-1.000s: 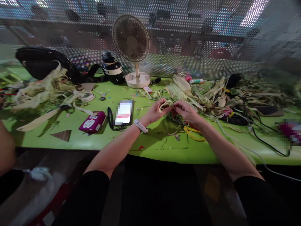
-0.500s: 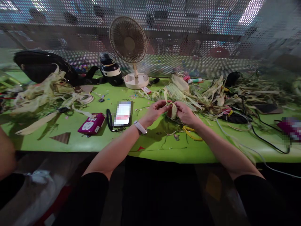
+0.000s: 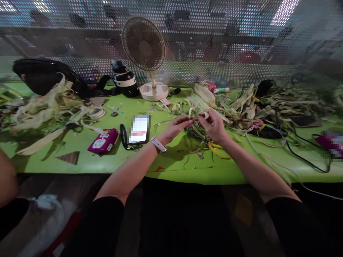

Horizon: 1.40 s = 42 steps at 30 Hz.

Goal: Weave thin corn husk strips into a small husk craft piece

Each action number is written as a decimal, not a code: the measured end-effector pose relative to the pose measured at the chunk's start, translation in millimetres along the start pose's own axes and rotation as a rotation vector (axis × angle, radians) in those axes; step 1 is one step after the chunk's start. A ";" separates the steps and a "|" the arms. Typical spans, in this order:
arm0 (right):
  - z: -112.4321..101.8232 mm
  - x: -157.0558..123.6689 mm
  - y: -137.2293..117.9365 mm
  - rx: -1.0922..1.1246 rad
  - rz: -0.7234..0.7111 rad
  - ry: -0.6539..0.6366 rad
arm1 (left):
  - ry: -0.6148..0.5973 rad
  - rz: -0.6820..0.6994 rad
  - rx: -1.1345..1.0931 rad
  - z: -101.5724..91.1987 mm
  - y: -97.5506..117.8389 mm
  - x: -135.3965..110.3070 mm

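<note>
Head view, nearest to farthest. Two forearms in black sleeves reach over the near edge of the green table (image 3: 174,167). A white watch (image 3: 158,144) sits on the left wrist. The left hand (image 3: 175,128) and the right hand (image 3: 214,126) meet above the middle of the table, raised clear of it. Both close thumb and fingertips on a pale, curling husk strip (image 3: 198,114), which arches between them; the other fingers are loosely bent. A yellow-handled tool (image 3: 218,151) lies on the table under the right wrist.

Left of the hands lie a phone (image 3: 139,129), a magenta case (image 3: 104,140) and a brown paper triangle (image 3: 70,157). At the far left edge part of another person's arm (image 3: 6,178) shows. A black cable (image 3: 302,160) crosses the table's right side.

Behind the hands a husk pile (image 3: 241,105) spreads to the right; a second heap of husks (image 3: 48,103) covers the left. Farther back stand a desk fan (image 3: 144,53), a black bottle (image 3: 124,78) and a black bag (image 3: 45,75), all before a perforated metal screen (image 3: 241,35).
</note>
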State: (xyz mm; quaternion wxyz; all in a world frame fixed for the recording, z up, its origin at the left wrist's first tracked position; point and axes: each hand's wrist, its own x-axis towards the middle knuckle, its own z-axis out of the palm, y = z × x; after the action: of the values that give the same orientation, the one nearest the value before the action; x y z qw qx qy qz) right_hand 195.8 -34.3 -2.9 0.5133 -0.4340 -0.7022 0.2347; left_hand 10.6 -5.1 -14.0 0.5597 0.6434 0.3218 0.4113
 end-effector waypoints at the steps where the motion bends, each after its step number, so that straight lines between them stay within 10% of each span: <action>1: 0.6 0.1 1.2 0.041 0.032 0.007 | -0.008 0.007 0.017 -0.8 -0.9 0.8; 33: 4.4 1.0 -1.7 0.244 0.144 -0.002 | -0.006 0.139 0.103 -8.3 -4.7 6.3; 42: 4.3 3.0 7.1 0.217 0.204 -0.015 | -0.224 0.067 0.101 -11.4 3.6 1.0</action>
State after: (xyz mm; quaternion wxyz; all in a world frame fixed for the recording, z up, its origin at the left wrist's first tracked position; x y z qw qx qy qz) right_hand 194.1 -27.5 -8.4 0.5257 -0.4432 -0.6287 0.3632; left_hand 0.7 0.4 -9.9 0.5451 0.7230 0.2561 0.3385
